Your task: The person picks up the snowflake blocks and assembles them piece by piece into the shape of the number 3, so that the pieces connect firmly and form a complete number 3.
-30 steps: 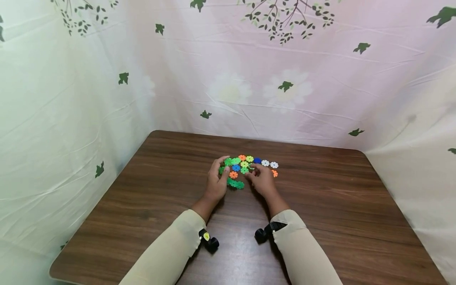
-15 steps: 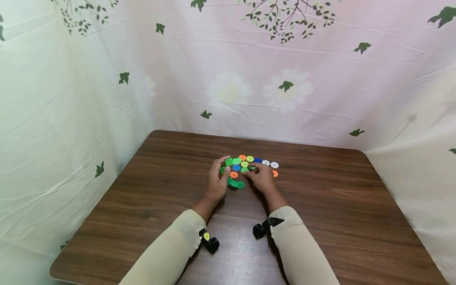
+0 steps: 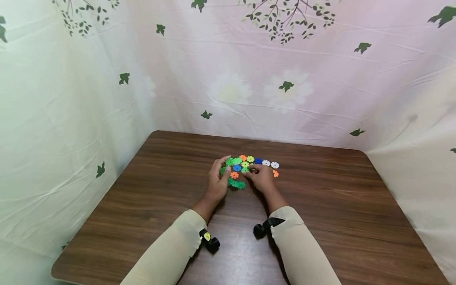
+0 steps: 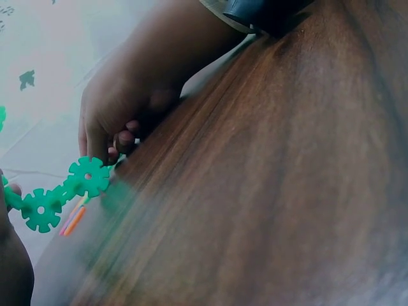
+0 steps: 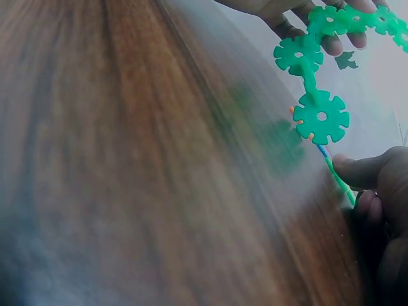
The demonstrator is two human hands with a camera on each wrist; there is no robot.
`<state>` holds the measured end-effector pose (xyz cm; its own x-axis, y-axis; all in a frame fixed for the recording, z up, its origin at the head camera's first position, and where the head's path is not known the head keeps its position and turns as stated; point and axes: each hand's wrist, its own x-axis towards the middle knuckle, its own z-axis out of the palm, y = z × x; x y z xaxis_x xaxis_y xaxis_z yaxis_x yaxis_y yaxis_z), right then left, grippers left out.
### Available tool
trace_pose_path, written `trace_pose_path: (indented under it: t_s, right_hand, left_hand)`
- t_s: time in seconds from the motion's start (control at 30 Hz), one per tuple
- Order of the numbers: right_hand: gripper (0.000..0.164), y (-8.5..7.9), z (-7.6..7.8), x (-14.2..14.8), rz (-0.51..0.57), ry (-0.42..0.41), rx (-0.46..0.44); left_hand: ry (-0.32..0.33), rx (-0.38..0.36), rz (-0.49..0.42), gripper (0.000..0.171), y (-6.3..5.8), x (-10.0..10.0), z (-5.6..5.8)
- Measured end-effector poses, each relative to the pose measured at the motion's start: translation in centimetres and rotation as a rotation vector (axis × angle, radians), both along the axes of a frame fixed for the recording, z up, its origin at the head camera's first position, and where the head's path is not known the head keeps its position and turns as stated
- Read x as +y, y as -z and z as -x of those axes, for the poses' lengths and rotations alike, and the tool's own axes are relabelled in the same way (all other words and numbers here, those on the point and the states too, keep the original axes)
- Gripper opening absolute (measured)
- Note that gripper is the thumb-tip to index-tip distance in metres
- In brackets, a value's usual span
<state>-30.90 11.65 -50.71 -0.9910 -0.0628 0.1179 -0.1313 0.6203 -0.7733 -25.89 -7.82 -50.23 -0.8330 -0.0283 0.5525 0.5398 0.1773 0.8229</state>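
My left hand point(image 3: 216, 180) curves round a chain of green snowflake discs point(image 3: 238, 184), its thumb on the near side. In the right wrist view the chain's end disc point(image 5: 322, 117) stands upright on its edge, and the left fingers point(image 5: 290, 29) are at the upper links. Curled thumb and index of my right hand point(image 3: 263, 178) pinch at a green snowflake disc point(image 3: 245, 170) in the flat group on the table. From the right wrist, that flat green piece point(image 5: 341, 182) shows edge-on at the thumb tip. The right palm hides part of the group.
Flat beside the hands lie a blue disc point(image 3: 236, 168), an orange disc point(image 3: 234, 174), yellow discs point(image 3: 250, 158), a dark blue disc point(image 3: 258, 160) and two white discs point(image 3: 274, 165). Another orange disc point(image 3: 276, 173) lies right of the right hand. A patterned cloth surrounds the wooden table point(image 3: 320, 206).
My right hand has shifted slightly left, its thumb now closer over the green disc. The left hand and the green chain stay in place.
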Motion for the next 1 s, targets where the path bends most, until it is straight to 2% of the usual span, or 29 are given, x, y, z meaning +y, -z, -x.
trace_pose_path:
  t_s: [0.37, 0.83, 1.0]
  right_hand:
    - [0.031, -0.16, -0.01, -0.08, -0.027, 0.008, -0.017]
    - [0.032, -0.28, -0.48, 0.20, 0.021, -0.015, -0.004]
    - [0.027, -0.53, -0.70, 0.12, 0.076, -0.025, -0.047]
  left_hand:
    - [-0.008, 0.002, -0.003, 0.039, 0.01, 0.12, -0.12]
    - [-0.006, -0.030, 0.025, 0.040, -0.32, 0.15, -0.38]
    - [-0.005, -0.026, 0.029, 0.039, -0.27, 0.10, -0.39]
